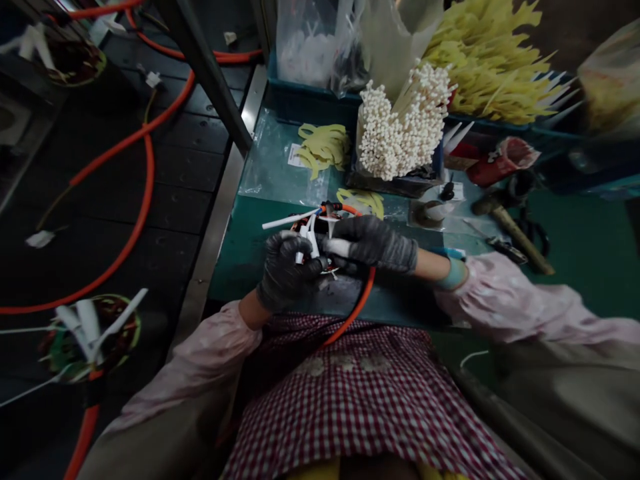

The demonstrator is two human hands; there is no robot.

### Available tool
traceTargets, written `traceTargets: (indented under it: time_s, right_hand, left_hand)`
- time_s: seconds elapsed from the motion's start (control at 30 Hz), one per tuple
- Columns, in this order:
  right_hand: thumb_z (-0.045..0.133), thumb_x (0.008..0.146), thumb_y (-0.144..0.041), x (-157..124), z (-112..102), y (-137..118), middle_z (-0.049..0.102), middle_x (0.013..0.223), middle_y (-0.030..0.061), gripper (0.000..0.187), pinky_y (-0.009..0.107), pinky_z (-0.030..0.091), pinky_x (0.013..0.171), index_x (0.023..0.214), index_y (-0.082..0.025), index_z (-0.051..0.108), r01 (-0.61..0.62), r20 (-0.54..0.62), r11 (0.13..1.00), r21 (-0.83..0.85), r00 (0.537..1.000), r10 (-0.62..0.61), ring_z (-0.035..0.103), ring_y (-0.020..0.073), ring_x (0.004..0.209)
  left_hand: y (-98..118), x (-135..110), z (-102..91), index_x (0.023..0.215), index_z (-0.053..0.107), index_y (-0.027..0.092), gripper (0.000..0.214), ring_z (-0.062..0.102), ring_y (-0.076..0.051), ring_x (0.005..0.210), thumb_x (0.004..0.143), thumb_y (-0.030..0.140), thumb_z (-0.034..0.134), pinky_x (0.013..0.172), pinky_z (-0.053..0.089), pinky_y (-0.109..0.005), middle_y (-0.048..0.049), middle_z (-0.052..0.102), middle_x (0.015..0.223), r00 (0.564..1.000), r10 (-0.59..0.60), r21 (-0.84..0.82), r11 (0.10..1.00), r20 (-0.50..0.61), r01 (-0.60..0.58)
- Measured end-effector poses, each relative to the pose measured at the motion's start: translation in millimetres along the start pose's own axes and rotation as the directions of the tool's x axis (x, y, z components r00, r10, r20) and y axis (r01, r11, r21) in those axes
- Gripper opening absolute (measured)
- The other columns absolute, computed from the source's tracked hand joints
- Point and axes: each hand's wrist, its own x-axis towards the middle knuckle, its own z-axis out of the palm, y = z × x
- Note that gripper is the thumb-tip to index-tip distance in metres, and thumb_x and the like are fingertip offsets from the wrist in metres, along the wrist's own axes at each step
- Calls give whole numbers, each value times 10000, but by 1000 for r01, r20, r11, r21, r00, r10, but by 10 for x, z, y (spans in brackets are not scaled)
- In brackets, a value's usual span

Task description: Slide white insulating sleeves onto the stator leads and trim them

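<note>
A wound motor stator [300, 225] lies on the green bench in front of me, largely covered by my hands. White insulating sleeves [311, 241] stick up from it, and one long white sleeve [287, 220] points left. An orange cable [369, 288] curves around it and down over my lap. My left hand [287, 272], in a dark grey glove, is closed at the stator's left side with its fingers on the white sleeves. My right hand [375, 243], gloved alike, is closed over the right side in a pinch. What lies between its fingertips is hidden.
Behind the stator are yellow strips [323, 147], a box of white-tipped sticks [403, 123] and a teal bin [310, 100]. A hammer [520, 237] lies to the right. Left of the bench, a dark conveyor [175, 220] carries more stators [117, 327] with orange cables.
</note>
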Motion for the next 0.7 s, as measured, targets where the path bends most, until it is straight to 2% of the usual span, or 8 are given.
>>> traceTargets:
  time_s: [0.1, 0.17, 0.2, 0.27, 0.33, 0.4, 0.57, 0.7]
  right_hand:
    - [626, 1163, -532, -199, 27, -46, 891, 1078, 37, 419, 308, 679, 897, 1096, -193, 862, 9, -57, 981, 192, 998, 2, 810, 185, 962]
    - [717, 1121, -517, -246, 46, -27, 902, 1080, 46, 356, 316, 687, 915, 1089, -199, 873, 16, -32, 978, 209, 999, -10, 829, 196, 968]
    - [774, 1088, -500, -252, 58, -3, 905, 1071, 51, 317, 320, 690, 915, 1091, -199, 876, 20, -23, 980, 199, 1000, -15, 836, 201, 961]
    - [846, 1040, -485, -250, 87, 57, 909, 1066, 64, 295, 332, 694, 922, 1110, -200, 877, 35, -51, 985, 171, 998, -26, 845, 212, 958]
    - [845, 1038, -487, -248, 118, 117, 908, 1071, 72, 296, 342, 693, 934, 1118, -203, 872, 57, -111, 987, 152, 993, -41, 849, 219, 969]
    - [827, 1051, -460, -252, 143, 160, 907, 1089, 72, 265, 349, 690, 957, 1135, -212, 867, 79, -154, 988, 136, 986, -58, 849, 218, 988]
    - [784, 1079, -392, -265, 167, 222, 906, 1105, 60, 199, 341, 693, 955, 1153, -223, 859, 129, -163, 987, 100, 980, -112, 846, 202, 987]
    - [738, 1126, -337, -314, 211, 281, 897, 1118, 61, 163, 328, 679, 922, 1181, -230, 848, 273, -100, 961, -33, 956, -275, 833, 185, 978]
  left_hand:
    - [10, 48, -46, 1123, 841, 346, 295, 629, -307, 1321, 995, 611, 824, 1278, 408, -487, -51, 696, 1204, 990, 52, -4, 999, -131, -52]
    - [8, 77, -67, 1104, 826, 313, 316, 619, -306, 1305, 1009, 614, 819, 1256, 411, -484, -61, 686, 1220, 968, 88, -23, 995, -235, -96]
    - [6, 82, -71, 1107, 823, 306, 325, 616, -309, 1300, 1015, 617, 816, 1249, 412, -491, -64, 685, 1225, 963, 96, -44, 993, -252, -111]
    - [3, 71, -64, 1117, 828, 316, 330, 619, -319, 1297, 1022, 631, 806, 1241, 415, -517, -65, 693, 1213, 977, 77, -86, 992, -199, -96]
    - [-1, 38, -44, 1092, 835, 332, 349, 633, -335, 1297, 1004, 669, 808, 1239, 421, -545, -64, 702, 1171, 996, 9, -96, 995, -90, -18]
    - [-8, 1, -22, 1058, 838, 340, 380, 651, -343, 1291, 972, 709, 823, 1231, 437, -553, -64, 706, 1129, 998, -42, -74, 997, -38, 39]
    - [-32, -11, -16, 1118, 848, 344, 383, 663, -342, 1269, 970, 697, 852, 1202, 474, -549, -71, 719, 1125, 992, 9, -89, 996, -128, -21]
    - [-6, 49, -48, 1196, 840, 365, 314, 665, -315, 1229, 993, 604, 865, 1145, 494, -519, -66, 725, 1188, 972, 56, -97, 992, -228, -80]
